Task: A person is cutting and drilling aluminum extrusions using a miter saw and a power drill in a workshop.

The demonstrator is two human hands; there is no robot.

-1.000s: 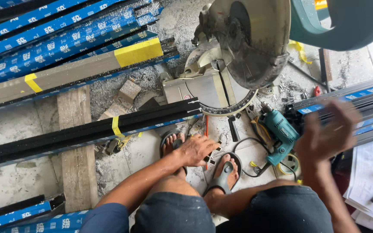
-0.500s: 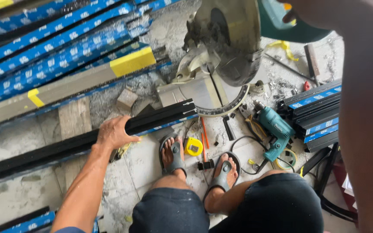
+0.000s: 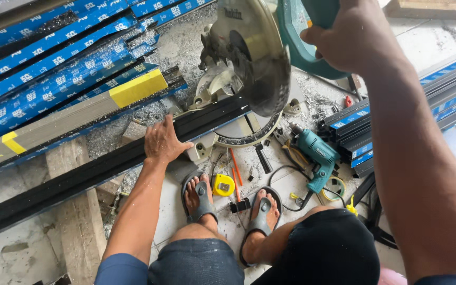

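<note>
I squat in front of a mitre saw point(image 3: 249, 58) on the floor. My left hand point(image 3: 162, 141) presses flat on a long black aluminium profile point(image 3: 80, 177) that runs from the lower left up onto the saw's base under the blade. My right hand point(image 3: 352, 34) grips the saw's teal handle point(image 3: 296, 42) at the top, with the round blade guard raised above the profile.
Blue-wrapped profiles point(image 3: 54, 63) are stacked at the upper left, more point(image 3: 391, 121) at the right. A teal power drill point(image 3: 315, 155), a yellow tape measure point(image 3: 222, 186), an orange pencil and small parts lie by my sandalled feet. A wooden plank point(image 3: 77, 221) lies under the profile.
My left hand slid the black profile to the right onto the saw base and now presses it there. My right hand rose from near the drill to the saw handle.
</note>
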